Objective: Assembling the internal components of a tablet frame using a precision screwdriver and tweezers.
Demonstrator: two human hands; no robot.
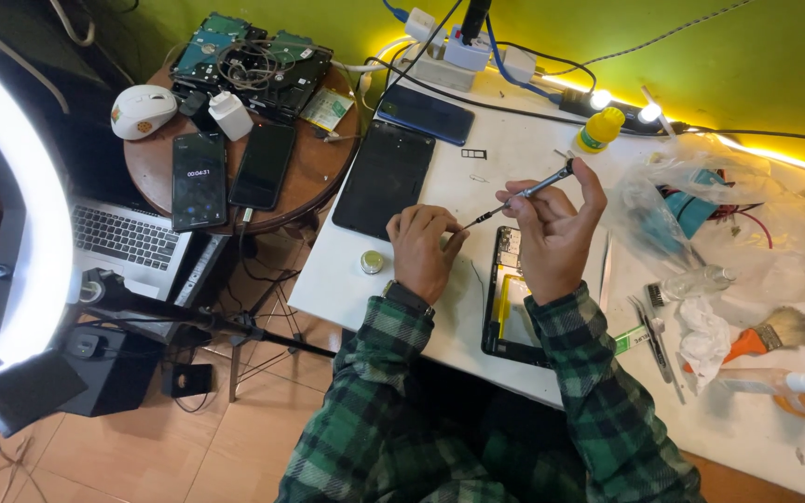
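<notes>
Silver slim screwdriver [524, 194] pinched in right hand [552, 237] fingers; left hand [424, 250] fingers pinch its dark tip.

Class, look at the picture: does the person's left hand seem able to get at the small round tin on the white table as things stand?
Probably yes. The left hand rests just right of the small round tin on the white table, and nothing lies between them, though its fingers touch the screwdriver tip.
</notes>
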